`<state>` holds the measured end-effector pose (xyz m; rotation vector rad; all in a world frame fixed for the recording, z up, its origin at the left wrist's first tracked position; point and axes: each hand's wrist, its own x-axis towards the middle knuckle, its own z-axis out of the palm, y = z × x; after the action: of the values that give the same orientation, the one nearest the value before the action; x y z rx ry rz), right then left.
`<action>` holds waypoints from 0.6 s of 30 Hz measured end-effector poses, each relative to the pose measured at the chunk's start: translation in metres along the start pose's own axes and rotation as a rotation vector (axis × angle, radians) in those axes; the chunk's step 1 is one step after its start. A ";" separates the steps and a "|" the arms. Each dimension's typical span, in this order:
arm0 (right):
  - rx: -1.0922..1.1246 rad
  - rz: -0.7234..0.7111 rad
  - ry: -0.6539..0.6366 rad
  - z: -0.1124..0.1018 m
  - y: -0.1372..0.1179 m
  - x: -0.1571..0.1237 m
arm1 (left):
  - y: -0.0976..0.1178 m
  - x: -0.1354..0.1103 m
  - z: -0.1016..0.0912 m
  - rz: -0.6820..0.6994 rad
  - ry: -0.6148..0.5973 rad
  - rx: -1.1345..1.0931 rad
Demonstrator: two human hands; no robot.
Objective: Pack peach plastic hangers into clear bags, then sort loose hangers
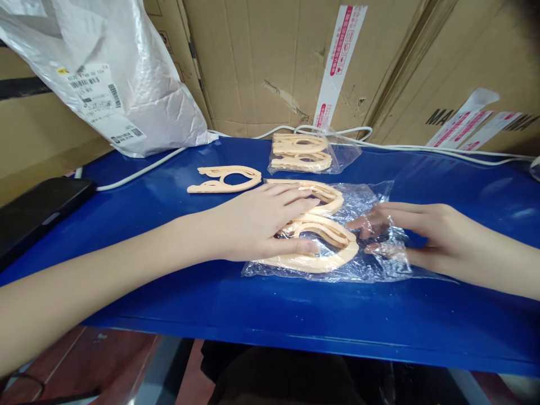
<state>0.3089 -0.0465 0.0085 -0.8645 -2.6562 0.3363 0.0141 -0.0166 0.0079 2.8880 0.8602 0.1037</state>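
My left hand [257, 222] lies flat, fingers stretched out, on a stack of peach plastic hanger pieces [320, 247] that sits partly inside a clear plastic bag [375, 202]. My right hand [426, 236] rests at the bag's right end, its fingertips under the clear film and pinching it. One loose peach hanger piece [225, 179] lies on the blue table top [295, 320] just beyond my left hand. Farther back, a sealed clear packet of the same peach pieces [301, 153] lies flat.
A large white plastic mailer bag [105, 67] leans at the back left. Cardboard boxes [261, 56] form a wall behind the table. White cables [422, 149] run along the back edge. A black phone [37, 211] lies at the left.
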 end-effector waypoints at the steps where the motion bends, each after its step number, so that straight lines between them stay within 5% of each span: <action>1: 0.002 -0.005 -0.007 0.000 -0.001 0.000 | 0.000 0.000 0.000 0.000 -0.001 -0.001; 7: 0.038 -0.037 -0.029 -0.005 -0.012 0.003 | -0.001 -0.001 -0.001 -0.008 -0.010 0.002; 18: 0.222 0.110 -0.093 0.004 -0.003 0.006 | 0.000 -0.001 -0.001 -0.003 -0.006 0.011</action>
<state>0.3014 -0.0458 0.0066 -0.9451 -2.5951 0.6996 0.0135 -0.0172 0.0092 2.8955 0.8661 0.0899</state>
